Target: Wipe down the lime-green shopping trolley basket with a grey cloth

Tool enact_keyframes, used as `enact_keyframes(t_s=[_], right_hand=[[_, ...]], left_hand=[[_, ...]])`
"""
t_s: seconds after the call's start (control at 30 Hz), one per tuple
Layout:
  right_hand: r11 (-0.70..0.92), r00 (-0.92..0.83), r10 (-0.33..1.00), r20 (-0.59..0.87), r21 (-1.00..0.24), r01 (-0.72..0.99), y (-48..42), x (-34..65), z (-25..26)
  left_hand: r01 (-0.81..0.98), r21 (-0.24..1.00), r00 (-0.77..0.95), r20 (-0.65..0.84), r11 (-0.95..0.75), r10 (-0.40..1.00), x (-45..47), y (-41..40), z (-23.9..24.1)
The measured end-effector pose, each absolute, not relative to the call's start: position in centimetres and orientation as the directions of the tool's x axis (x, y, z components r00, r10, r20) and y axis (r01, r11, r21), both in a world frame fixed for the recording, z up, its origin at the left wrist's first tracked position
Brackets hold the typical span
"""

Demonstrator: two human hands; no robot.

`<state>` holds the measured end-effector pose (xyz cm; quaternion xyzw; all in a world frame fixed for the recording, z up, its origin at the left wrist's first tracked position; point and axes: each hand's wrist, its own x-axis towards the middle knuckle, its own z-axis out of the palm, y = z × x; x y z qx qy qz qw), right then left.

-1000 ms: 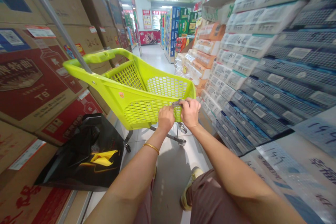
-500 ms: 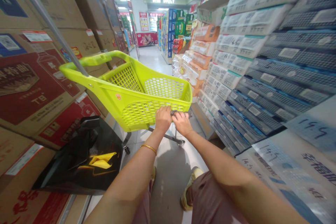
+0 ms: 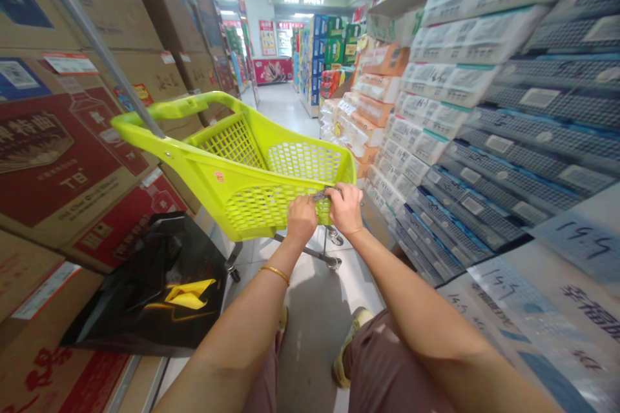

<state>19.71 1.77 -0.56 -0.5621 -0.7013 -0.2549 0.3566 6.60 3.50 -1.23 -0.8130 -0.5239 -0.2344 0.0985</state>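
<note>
A lime-green plastic shopping cart (image 3: 242,171) stands in the aisle just ahead of me, its handle at the far left. My left hand (image 3: 301,218) is closed against the cart's near mesh wall. My right hand (image 3: 345,208) is closed beside it, just below the rim. Between the two hands a small grey object (image 3: 320,195) is pinched; I cannot make out what it is. A gold bangle (image 3: 276,273) circles my left wrist.
Stacked cardboard boxes (image 3: 62,148) wall the left side, with a black bag (image 3: 155,284) at their foot. Packs of tissue (image 3: 460,142) fill the right shelves. The grey floor (image 3: 314,310) runs ahead towards distant displays. A metal pole (image 3: 97,45) leans at left.
My right hand dropped low half a second ago and has risen back beside the cart rim. The view shifted slightly; the cart has stayed where it was.
</note>
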Motion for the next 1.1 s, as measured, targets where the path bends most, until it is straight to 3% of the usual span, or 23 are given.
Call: enact_keyframes(t_s=[0.3,0.53,0.8,0.97,1.1], right_hand=[[0.271,-0.006,0.504,0.864,-0.151,0.951,1.5,20.2,0.7],[0.287,-0.164,0.585,0.794,-0.013,0.958,1.8,20.0,-2.0],[0.266,-0.223,0.697,0.681,0.042,0.963,1.4,19.5,-3.6],[0.314,-0.290,0.705,0.647,0.082,0.946,1.2,20.0,-4.0],[0.298,-0.248,0.643,0.724,0.062,0.953,1.3,20.1,-2.5]], left_hand=[[0.902,0.083,0.341,0.465,-0.424,0.817,6.7,3.3,-1.1],[0.907,0.079,0.336,0.454,-0.413,0.825,6.8,3.4,-1.1],[0.905,0.084,0.333,0.470,-0.417,0.818,6.9,3.3,-0.7],[0.902,0.088,0.337,0.467,-0.422,0.817,6.9,3.1,-0.4],[0.911,0.111,0.313,0.444,-0.398,0.840,7.2,3.1,-0.2]])
